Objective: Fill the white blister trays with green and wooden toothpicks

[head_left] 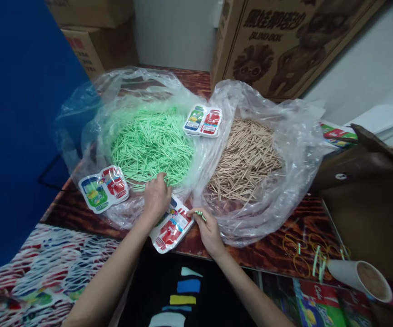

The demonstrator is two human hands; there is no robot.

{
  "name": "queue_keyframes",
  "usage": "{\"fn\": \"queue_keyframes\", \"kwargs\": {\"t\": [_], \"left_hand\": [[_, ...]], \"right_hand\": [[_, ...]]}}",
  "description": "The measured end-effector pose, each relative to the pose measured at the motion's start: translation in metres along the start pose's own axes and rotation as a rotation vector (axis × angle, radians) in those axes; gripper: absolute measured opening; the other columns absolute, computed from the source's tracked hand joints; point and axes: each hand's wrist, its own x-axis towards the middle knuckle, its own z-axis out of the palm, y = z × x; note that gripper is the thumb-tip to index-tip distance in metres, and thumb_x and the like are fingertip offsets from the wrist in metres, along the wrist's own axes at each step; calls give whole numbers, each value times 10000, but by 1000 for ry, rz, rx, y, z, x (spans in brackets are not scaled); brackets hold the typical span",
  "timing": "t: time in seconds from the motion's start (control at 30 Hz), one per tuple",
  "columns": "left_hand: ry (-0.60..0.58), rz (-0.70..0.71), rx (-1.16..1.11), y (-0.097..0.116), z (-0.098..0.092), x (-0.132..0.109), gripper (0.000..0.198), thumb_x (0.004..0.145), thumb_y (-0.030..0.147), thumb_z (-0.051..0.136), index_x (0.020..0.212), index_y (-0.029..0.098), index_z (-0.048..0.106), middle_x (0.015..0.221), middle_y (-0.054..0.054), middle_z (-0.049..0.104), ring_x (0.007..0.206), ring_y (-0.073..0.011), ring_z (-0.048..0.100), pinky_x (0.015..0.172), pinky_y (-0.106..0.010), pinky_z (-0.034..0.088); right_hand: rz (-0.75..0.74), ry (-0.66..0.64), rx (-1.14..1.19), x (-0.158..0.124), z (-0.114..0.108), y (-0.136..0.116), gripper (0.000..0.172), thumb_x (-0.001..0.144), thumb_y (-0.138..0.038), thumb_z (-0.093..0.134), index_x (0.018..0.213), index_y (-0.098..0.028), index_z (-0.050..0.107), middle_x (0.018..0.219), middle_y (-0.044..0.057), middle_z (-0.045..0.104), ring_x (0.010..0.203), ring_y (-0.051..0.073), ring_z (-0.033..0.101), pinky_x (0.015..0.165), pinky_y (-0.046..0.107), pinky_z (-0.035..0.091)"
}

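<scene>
My left hand (156, 196) reaches into the near edge of a heap of green sticks (151, 143) lying in an opened clear plastic bag (80, 118); its fingers curl down among the sticks. My right hand (208, 229) pinches a few green sticks (201, 215) at the fingertips, just right of a printed packet (171, 225) that lies on the table edge between both hands. A second clear bag (285, 150) to the right holds a heap of tan wooden sticks (247, 159).
Two more printed packets lie about: one at the left (103, 188), one between the heaps at the back (203, 121). Rubber bands (301, 247) and a paper cup (361, 277) sit at the right. Cardboard boxes (285, 41) stand behind; a blue panel (15, 113) fills the left.
</scene>
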Motion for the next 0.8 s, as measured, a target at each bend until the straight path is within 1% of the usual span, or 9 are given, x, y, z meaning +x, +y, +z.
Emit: {"fn": "queue_keyframes", "kwargs": {"t": [0.13, 0.23, 0.3, 0.37, 0.47, 0.53, 0.63, 0.7, 0.8], "left_hand": [[78, -31, -35, -14, -13, 24, 207, 844, 196, 491, 1029, 175, 580, 824, -80, 649, 833, -278, 600, 780, -401, 429], [185, 39, -14, -22, -26, 38, 263, 831, 213, 531, 1085, 165, 579, 1138, -149, 603, 1080, -316, 528, 906, -440, 395], [242, 75, -32, -25, -31, 34, 343, 822, 225, 556, 1160, 165, 547, 1306, -159, 501, 1206, -325, 443, 979, -453, 353], [269, 70, -75, -25, -34, 17, 296, 847, 244, 533, 1136, 185, 555, 1286, -137, 512, 1207, -307, 441, 988, -443, 349], [117, 56, -138, -25, -36, -21, 120, 879, 269, 484, 855, 211, 587, 900, -69, 622, 935, -256, 555, 850, -392, 419], [2, 49, -192, -25, -36, -43, 171, 879, 270, 472, 735, 215, 545, 816, -47, 603, 845, -233, 558, 795, -374, 427], [-45, -5, -202, -26, -34, -60, 99, 838, 301, 533, 802, 210, 548, 880, -51, 598, 861, -239, 551, 782, -377, 426], [-81, -33, -151, -27, -31, -61, 191, 779, 351, 616, 889, 209, 553, 900, -52, 597, 874, -256, 546, 778, -387, 420], [-144, -64, -126, -31, -23, -55, 267, 717, 397, 681, 850, 210, 544, 835, -32, 590, 835, -256, 549, 741, -373, 410]], "right_hand": [[-1, -7, 1, 1, -1, -1, 207, 935, -299, 463, 892, -210, 645, 833, 24, 623, 837, 181, 579, 789, 277, 417], [-4, -5, -5, 1, -1, -1, 207, 933, -302, 465, 895, -213, 648, 837, 27, 625, 839, 183, 576, 787, 280, 416], [2, 0, -6, 2, -1, 0, 210, 933, -310, 464, 901, -213, 648, 834, 29, 626, 833, 184, 575, 784, 284, 417], [4, 2, -7, 2, -1, 1, 216, 935, -317, 459, 906, -215, 648, 819, 28, 623, 820, 185, 575, 779, 288, 419], [-6, -8, -8, 2, -1, 3, 218, 934, -318, 458, 899, -219, 649, 811, 26, 620, 826, 189, 577, 787, 291, 421], [-13, -16, -9, 2, -2, 3, 219, 933, -320, 460, 888, -219, 650, 822, 29, 624, 843, 193, 580, 800, 293, 421], [-20, -19, -7, 2, -3, 3, 221, 933, -324, 462, 876, -219, 647, 841, 33, 626, 853, 195, 583, 810, 296, 419], [-27, -22, -3, 2, -3, 3, 220, 934, -320, 461, 866, -218, 643, 843, 33, 623, 851, 195, 584, 812, 298, 417], [-29, -28, 4, 1, -2, 2, 218, 932, -317, 457, 854, -218, 635, 841, 31, 625, 846, 194, 584, 811, 300, 419]]}}
